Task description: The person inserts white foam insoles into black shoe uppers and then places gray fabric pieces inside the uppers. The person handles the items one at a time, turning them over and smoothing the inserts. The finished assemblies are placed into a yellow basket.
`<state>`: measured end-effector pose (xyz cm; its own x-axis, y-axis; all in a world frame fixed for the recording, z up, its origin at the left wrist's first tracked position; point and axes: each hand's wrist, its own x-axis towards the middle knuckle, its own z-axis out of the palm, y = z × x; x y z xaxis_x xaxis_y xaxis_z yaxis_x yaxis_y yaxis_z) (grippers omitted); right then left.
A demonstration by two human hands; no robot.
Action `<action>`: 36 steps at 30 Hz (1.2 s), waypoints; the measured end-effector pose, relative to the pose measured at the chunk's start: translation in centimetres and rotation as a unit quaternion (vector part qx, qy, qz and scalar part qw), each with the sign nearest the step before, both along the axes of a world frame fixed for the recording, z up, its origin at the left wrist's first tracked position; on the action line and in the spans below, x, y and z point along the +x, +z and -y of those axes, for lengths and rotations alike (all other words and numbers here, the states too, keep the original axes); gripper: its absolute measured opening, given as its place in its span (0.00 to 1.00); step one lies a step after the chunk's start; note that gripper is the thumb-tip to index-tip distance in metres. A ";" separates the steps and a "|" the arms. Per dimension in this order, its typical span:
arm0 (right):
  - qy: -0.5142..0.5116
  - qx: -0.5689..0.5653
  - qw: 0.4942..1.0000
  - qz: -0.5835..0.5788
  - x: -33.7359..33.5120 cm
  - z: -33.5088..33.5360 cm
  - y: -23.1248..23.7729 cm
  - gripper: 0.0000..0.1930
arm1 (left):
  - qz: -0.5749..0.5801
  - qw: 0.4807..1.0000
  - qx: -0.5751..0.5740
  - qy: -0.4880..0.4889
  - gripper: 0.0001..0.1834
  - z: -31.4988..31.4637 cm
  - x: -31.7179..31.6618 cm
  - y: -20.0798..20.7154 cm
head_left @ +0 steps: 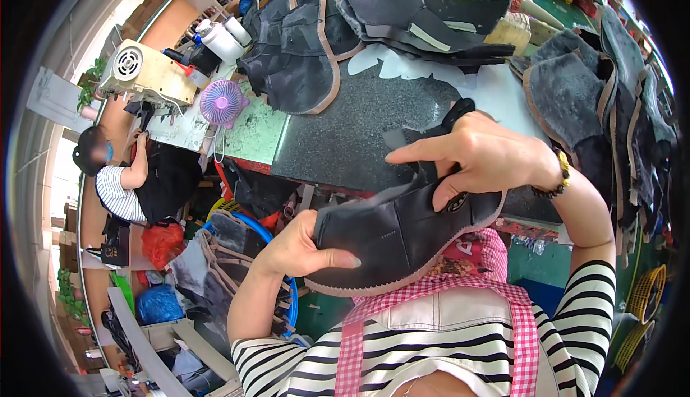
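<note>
A black leather piece (388, 233), curved and edged with a pale zigzag-trimmed border, is held up before my apron, over the table's near edge. My left hand (305, 250) grips its left end, thumb on the leather's face. On its upper right side my right hand (471, 156) presses the thumb down, while the index finger stretches out to the left. A dark loop (460, 112) shows above my right knuckles; what it belongs to I cannot make out. The right hand's other fingers are partly hidden behind the piece.
Black fleece-lined pieces lie stacked on the dark table (345, 131); grey fuzzy pieces (568, 91) hang at the right. A purple fan (223, 102) stands left, near a sewing machine (147, 74). Another person (126, 174) works there. A blue-rimmed basket (251, 224) stands below.
</note>
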<state>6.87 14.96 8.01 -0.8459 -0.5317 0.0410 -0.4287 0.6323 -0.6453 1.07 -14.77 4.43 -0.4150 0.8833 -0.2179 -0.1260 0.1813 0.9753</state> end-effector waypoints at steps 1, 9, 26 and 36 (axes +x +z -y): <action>0.010 -0.009 1.000 0.013 -0.2 0.2 -0.4 0.33 | 0.025 1.000 -0.014 -0.006 0.17 -0.1 0.3 0.2; 0.097 0.009 0.995 0.035 -0.4 1.2 -0.8 0.14 | -0.186 0.974 -0.064 -0.113 0.17 1.1 -1.5 -0.5; 0.046 0.137 0.987 0.065 0.3 0.4 0.4 0.23 | -0.303 0.950 0.017 -0.071 0.09 -2.8 0.5 1.3; -0.005 0.127 0.991 -0.048 1.1 1.0 0.1 0.17 | -0.359 0.930 -0.040 -0.059 0.11 -1.7 -1.0 0.5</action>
<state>7.97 13.98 8.08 -0.8496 -0.5272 -0.0125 -0.4738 0.7736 -0.4208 0.05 -13.08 4.96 -0.3812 0.9244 0.0111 0.5788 0.2292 0.7826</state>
